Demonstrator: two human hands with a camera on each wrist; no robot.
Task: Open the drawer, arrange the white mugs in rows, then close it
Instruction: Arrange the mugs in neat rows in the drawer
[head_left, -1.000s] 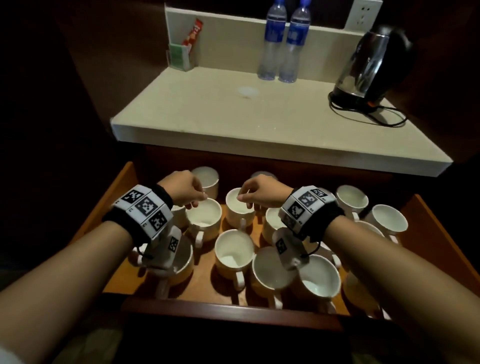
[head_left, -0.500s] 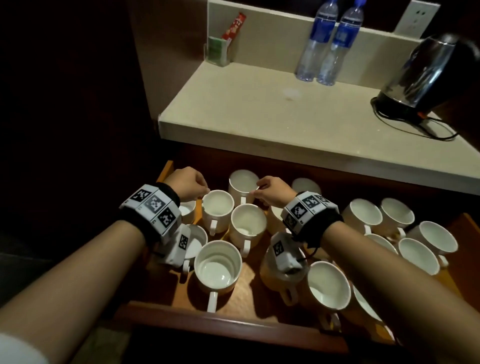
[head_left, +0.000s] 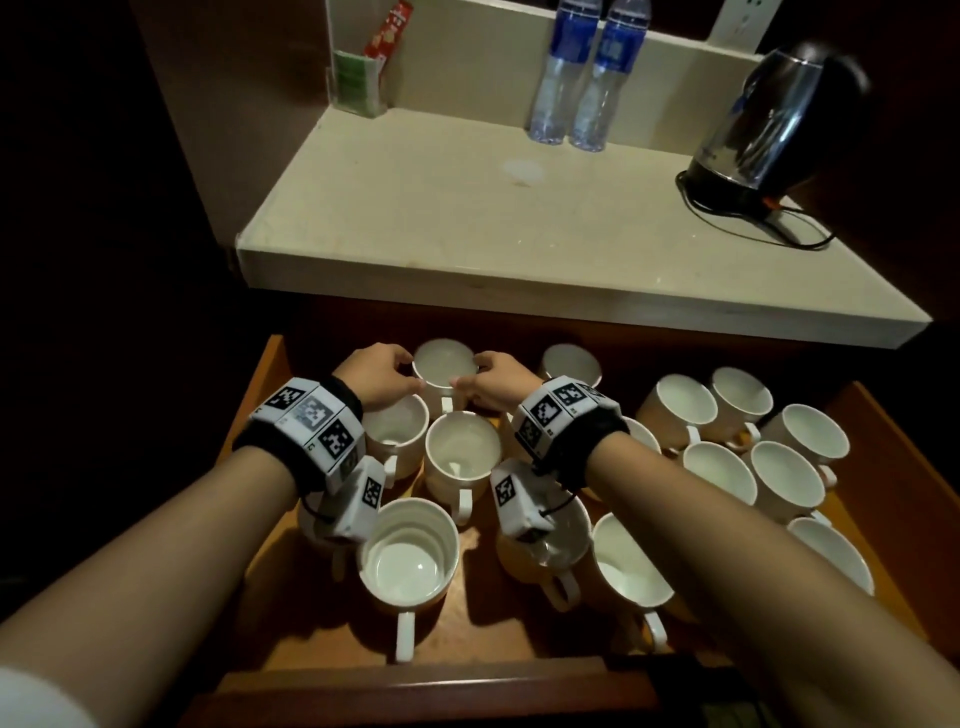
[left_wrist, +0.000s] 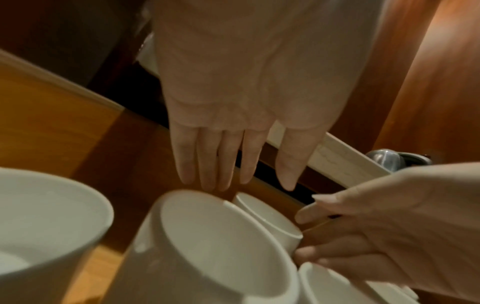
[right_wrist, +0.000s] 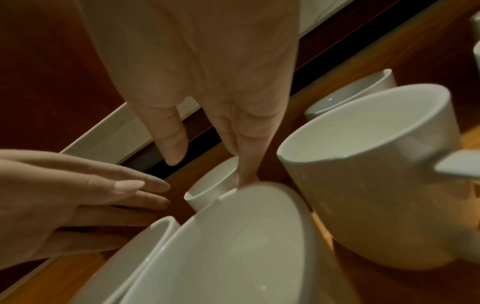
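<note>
The drawer (head_left: 883, 431) stands pulled fully out under the tabletop (head_left: 467, 223), so the first step is done. Inside it the white mugs (head_left: 460, 457) are only partly in order: those on the left sit in something like columns with handles toward the person, while the ones on the right are bunched and turned at odd angles, so by my reckoning most of the arranging is left, and the closing after it. Both hands are at the back mug (head_left: 445, 364). The left hand (head_left: 376, 376) and the right hand (head_left: 493, 382) flank it with nearly straight fingers, the grip of each spread apart rather than clamped, seemingly nudging it into line.
</note>
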